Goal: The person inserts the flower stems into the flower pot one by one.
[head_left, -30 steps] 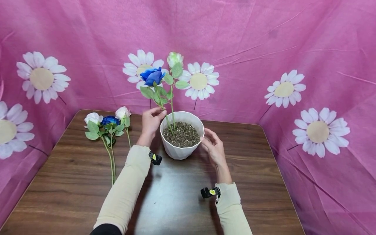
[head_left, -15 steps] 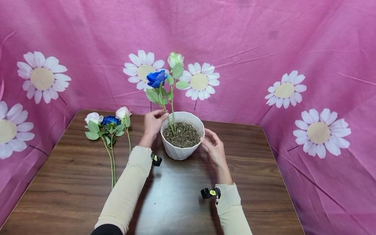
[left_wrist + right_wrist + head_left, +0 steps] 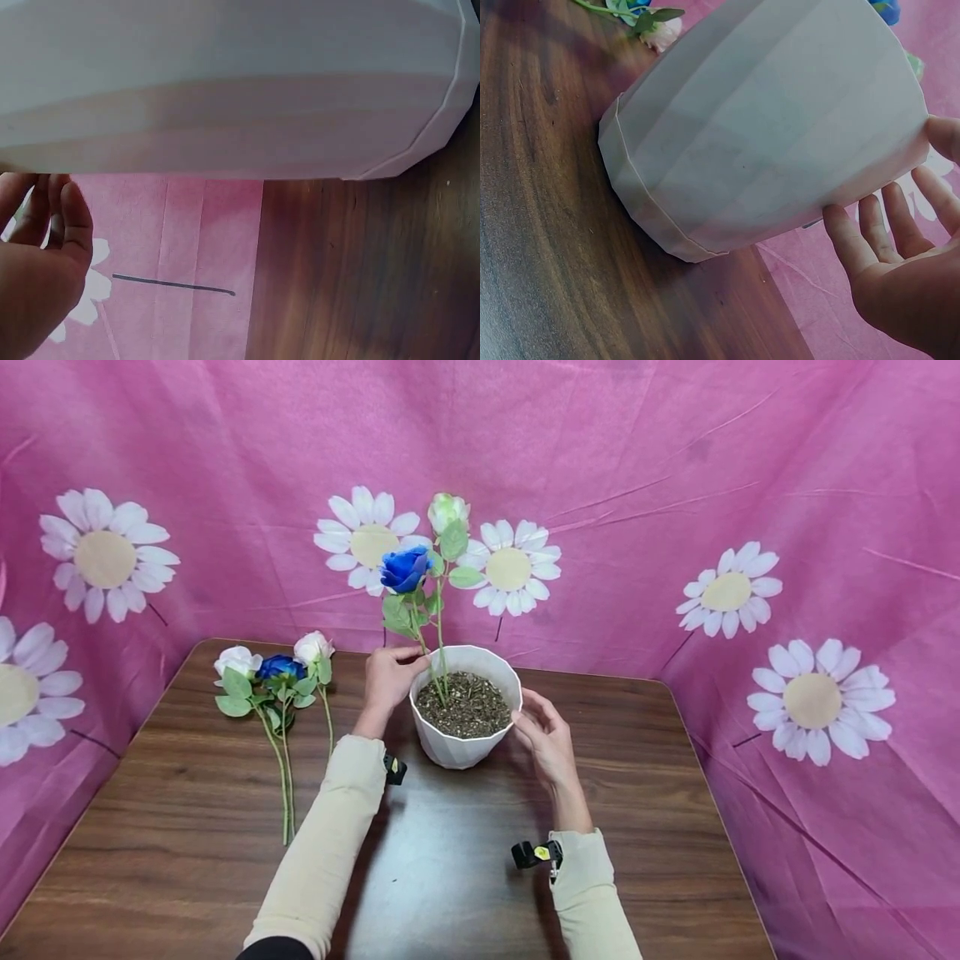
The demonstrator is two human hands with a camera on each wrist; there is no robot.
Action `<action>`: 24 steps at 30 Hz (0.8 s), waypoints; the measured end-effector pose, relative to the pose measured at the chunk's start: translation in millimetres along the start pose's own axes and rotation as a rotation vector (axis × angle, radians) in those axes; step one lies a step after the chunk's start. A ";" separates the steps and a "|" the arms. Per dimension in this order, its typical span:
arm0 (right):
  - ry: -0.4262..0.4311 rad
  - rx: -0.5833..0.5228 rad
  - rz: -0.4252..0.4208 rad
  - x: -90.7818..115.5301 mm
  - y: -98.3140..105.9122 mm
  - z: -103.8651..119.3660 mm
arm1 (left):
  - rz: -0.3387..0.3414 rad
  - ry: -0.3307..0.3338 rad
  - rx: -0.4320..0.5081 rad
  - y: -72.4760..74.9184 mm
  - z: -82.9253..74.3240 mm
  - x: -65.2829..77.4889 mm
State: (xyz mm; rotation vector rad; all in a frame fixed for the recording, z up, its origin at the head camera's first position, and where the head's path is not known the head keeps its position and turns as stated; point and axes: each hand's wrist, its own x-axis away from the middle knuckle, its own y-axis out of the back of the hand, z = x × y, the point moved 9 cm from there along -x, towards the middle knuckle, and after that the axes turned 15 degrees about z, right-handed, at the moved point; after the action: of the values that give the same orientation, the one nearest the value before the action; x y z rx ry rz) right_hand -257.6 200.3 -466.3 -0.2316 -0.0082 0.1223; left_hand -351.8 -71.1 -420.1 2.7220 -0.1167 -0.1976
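Hands [image 3: 386, 681] at blue rose [image 3: 405, 570] and pot [image 3: 461, 748]

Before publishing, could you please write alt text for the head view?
A person's left hand holds a blue rose by its green stem beside a pale green rose in a white faceted pot of dark soil; the right hand touches the pot. Three roses, white, blue and blush, lie left on the brown wooden table.

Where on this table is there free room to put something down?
Free: the table right of the right hand, and the strip between the sleeves. Crowded: beside the pot, where the left hand is, and back left, where three loose flowers lie.
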 end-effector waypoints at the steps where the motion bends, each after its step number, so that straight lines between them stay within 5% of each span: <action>1: 0.001 0.000 0.000 -0.4 -0.3 -0.6 | 0.006 -0.001 -0.020 1.2 -0.8 0.4; 11: 0.007 -0.031 -0.008 1.2 -4.7 1.9 | 0.054 0.046 -0.012 3.0 -0.9 2.9; 17: -0.004 -0.019 -0.019 1.5 -1.2 2.8 | 0.077 0.004 0.022 2.6 2.9 4.9; 24: -0.010 -0.015 -0.012 0.4 0.2 0.7 | 0.077 0.057 0.103 19.3 28.6 18.8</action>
State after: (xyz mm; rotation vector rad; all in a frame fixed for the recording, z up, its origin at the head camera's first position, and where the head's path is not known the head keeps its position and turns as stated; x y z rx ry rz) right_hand -257.2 200.7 -465.7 -0.2454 -0.0202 0.1119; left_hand -338.7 -102.0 -440.5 2.8169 -0.2203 -0.0948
